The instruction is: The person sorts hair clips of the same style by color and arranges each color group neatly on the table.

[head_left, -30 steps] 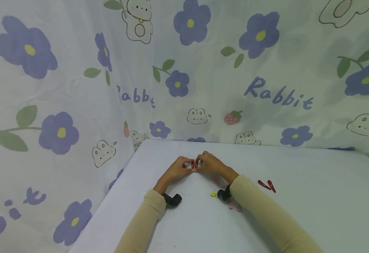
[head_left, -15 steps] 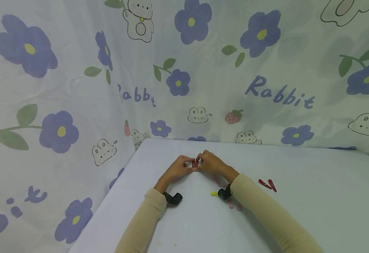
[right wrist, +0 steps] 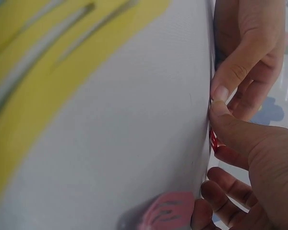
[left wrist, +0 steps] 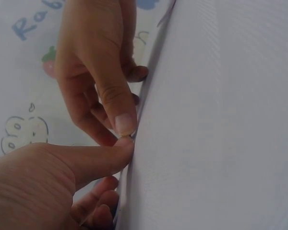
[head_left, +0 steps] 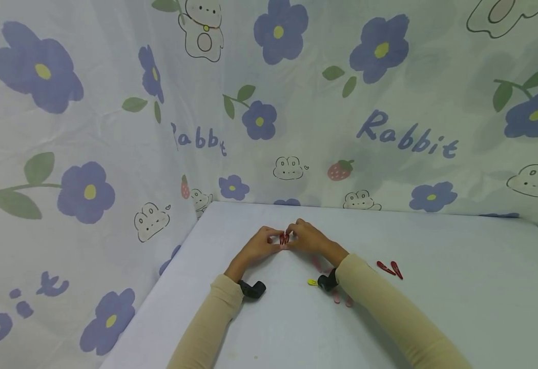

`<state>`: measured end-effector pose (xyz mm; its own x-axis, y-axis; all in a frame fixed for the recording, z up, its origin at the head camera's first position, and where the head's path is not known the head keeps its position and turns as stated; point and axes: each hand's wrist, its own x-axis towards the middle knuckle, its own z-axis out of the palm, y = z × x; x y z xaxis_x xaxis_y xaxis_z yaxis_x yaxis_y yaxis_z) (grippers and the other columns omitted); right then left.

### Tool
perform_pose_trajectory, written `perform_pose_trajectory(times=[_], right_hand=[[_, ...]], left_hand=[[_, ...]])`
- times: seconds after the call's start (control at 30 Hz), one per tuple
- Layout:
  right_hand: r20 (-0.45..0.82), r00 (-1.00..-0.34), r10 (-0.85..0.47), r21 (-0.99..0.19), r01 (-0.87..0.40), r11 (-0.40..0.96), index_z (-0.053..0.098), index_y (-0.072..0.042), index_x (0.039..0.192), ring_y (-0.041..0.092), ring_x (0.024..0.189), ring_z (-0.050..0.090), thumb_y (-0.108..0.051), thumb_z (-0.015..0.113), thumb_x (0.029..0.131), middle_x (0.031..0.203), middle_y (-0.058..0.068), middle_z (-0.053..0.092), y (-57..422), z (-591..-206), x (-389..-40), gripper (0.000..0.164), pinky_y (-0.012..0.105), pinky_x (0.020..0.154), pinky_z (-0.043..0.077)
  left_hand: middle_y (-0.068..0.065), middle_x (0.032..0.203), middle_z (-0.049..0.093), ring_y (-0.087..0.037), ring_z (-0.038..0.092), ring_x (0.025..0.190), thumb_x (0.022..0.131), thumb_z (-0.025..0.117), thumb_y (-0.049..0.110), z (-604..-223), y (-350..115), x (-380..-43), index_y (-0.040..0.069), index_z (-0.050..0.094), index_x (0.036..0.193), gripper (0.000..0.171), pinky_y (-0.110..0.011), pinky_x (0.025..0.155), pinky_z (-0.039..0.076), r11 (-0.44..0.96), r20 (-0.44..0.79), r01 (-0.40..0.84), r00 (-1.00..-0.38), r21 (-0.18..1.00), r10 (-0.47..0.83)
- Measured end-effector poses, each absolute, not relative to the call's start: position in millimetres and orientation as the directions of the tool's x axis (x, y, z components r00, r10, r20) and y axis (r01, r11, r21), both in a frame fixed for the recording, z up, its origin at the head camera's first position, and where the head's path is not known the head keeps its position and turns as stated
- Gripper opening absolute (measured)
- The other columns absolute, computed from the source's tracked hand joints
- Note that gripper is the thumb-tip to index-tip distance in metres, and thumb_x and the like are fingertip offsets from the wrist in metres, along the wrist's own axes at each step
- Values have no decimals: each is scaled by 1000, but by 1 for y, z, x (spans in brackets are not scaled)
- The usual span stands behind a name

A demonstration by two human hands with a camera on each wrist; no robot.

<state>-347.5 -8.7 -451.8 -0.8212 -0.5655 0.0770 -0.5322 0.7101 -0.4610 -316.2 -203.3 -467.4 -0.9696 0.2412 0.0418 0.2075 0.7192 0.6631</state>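
Two small red snap hair clips (head_left: 284, 239) stand side by side at the far middle of the white table, between my hands. My left hand (head_left: 259, 246) pinches around the left one with thumb and index finger. From the other side, my right hand (head_left: 310, 239) pinches the right one. In both wrist views the thumb tips meet low against the tabletop. A sliver of a red clip (right wrist: 213, 142) shows under the right thumb; the left wrist view hides the clips behind the fingers.
Under the right wrist lie a yellow hair clip (head_left: 312, 282) and several pink ones (head_left: 336, 297), partly covered by the forearm and its black wrist camera (head_left: 328, 282). Two more red clips (head_left: 391, 269) lie to the right. A patterned curtain (head_left: 319, 128) borders the table (head_left: 273, 328).
Both hands stay in place around the two red clips. Only a slight shift of the whole head view is visible.
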Motion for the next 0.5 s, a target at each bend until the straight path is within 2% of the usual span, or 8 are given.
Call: perform_pose_trajectory(times=[0.27,0.5], right_hand=[[83,-816,-572,-447,-544,711,68,-12,118,22,101,59,-44,76,86,110,8,60,-8,-452,-348,46,40,90,51],[65,-819,-570,-467,-530,708,67,-12,120,19,98,56,-44,77,86,111,7,60,-6,-450,-348,48,40,89,51]], left_hand=[[-13,132,53,-22,53,101,91,75,26,-466,-202,-316,14,62,138,50,-36,84,46,716,40,205,-970,667,241],[-14,132,53,-22,53,102,92,74,28,-466,-203,-315,13,60,139,51,-36,83,46,701,37,208,-967,682,251]])
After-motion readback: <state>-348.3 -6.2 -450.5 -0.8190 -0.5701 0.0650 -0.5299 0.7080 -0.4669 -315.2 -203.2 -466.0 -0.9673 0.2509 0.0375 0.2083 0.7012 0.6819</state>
